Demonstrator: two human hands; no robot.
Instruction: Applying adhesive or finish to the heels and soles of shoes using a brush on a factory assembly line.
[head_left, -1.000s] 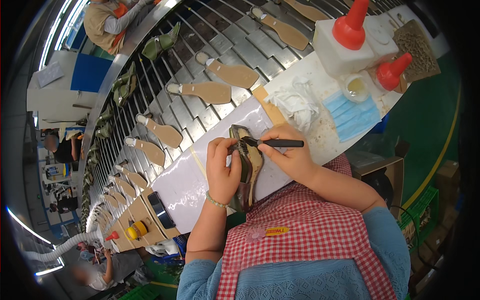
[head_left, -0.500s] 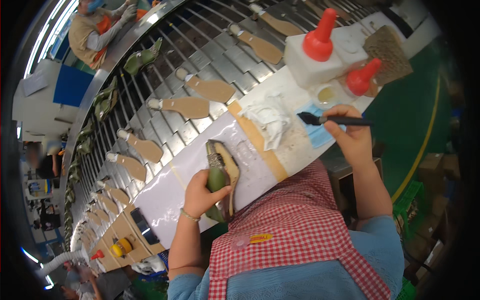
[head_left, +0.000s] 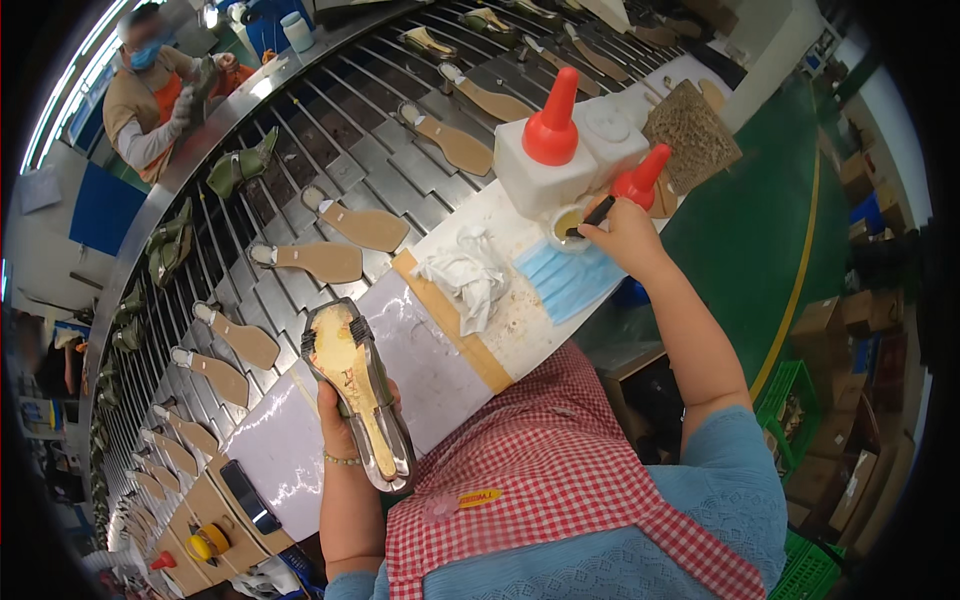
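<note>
My left hand (head_left: 338,437) is closed around a shoe on a last (head_left: 345,345), its pale, yellowish underside turned up and its dark straps showing at the sides. The shoe is held over the near edge of the work table. At the right, a black-handled brush (head_left: 598,213) is gripped in my right hand (head_left: 634,240). Its tip reaches into a small round cup (head_left: 556,238) of yellowish liquid, so the bristles are mostly hidden. Just below that hand lies a blue face mask (head_left: 566,280), with a crumpled white cloth (head_left: 470,275) to its left.
White containers (head_left: 535,180) with a red cone nozzle (head_left: 553,125) stand behind the cup. Beyond the table, a slatted metal conveyor (head_left: 300,160) carries several tan soles (head_left: 370,228) and green shoes (head_left: 243,165). A phone (head_left: 250,497) lies at the left. A co-worker (head_left: 150,95) is across the conveyor.
The shoe has been turned from its side so its underside faces up. My right hand has carried the brush from above the mask into the cup. The whole view has shifted.
</note>
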